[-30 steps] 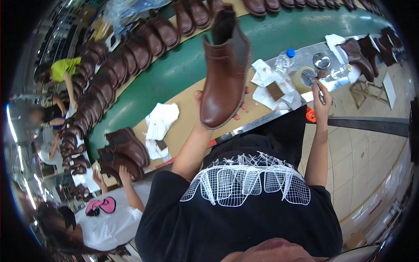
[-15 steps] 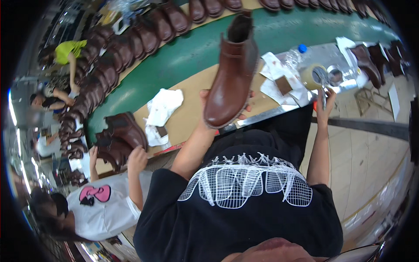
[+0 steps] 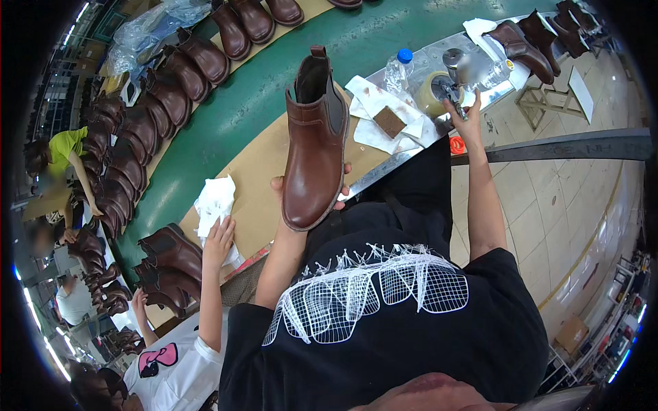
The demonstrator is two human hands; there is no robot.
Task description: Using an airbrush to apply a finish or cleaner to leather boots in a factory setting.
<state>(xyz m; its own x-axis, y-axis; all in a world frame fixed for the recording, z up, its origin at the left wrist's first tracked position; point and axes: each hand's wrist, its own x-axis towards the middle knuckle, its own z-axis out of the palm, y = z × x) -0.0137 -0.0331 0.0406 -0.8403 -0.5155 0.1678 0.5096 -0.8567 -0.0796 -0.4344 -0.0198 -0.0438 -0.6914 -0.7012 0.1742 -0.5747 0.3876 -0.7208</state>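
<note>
My left hand [image 3: 277, 183] grips a brown leather ankle boot [image 3: 315, 164] from beneath. The boot is held with its opening away from me and its toe toward me; its sole hides most of my palm. Off to the right, my right hand [image 3: 467, 122] is closed on a grey metal tool [image 3: 449, 92]; its exact kind is unclear. That tool is beside a round, pale yellow-rimmed container [image 3: 426, 96]. Stained white cloths [image 3: 373, 99] with a brown square pad [image 3: 389, 122] on them lie on the table between the boot and my right hand.
A clear bottle with blue cap [image 3: 404, 57] stands behind the cloths. Rows of brown boots [image 3: 168, 103] line the far left of the green table [image 3: 257, 85]. A co-worker's hand [image 3: 219, 240] touches a white cloth [image 3: 214, 198]. More boots [image 3: 524, 51] lie far right.
The view has shifted, so the table things sit differently. The co-worker's nearer hand has moved from the boots to the white cloth. My left hand still holds the boot.
</note>
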